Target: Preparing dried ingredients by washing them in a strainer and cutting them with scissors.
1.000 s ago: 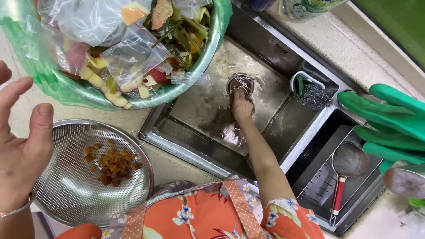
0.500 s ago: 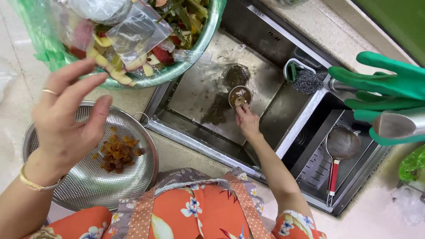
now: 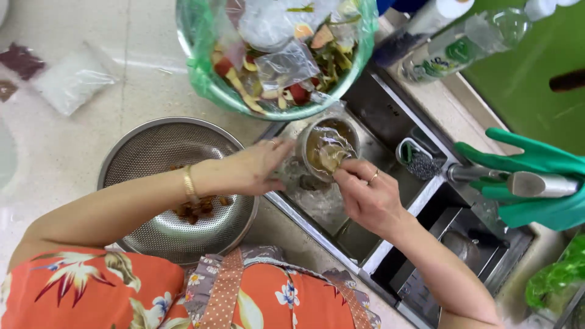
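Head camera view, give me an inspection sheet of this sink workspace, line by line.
Surface: pale speckled counter beside a steel sink.
Job's things: small metal sink strainer holding wet scraps, over the sink.
Clutter: mesh colander; bag-lined bowl of peelings; green rubber gloves; bottles.
Grippers: left hand and right hand both grip the strainer.
Cables: nothing seen.
Surroundings: green wall.

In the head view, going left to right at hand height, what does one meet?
Metal mesh colander → left hand → small sink strainer cup held over the sink → right hand → faucet → green rubber gloves.
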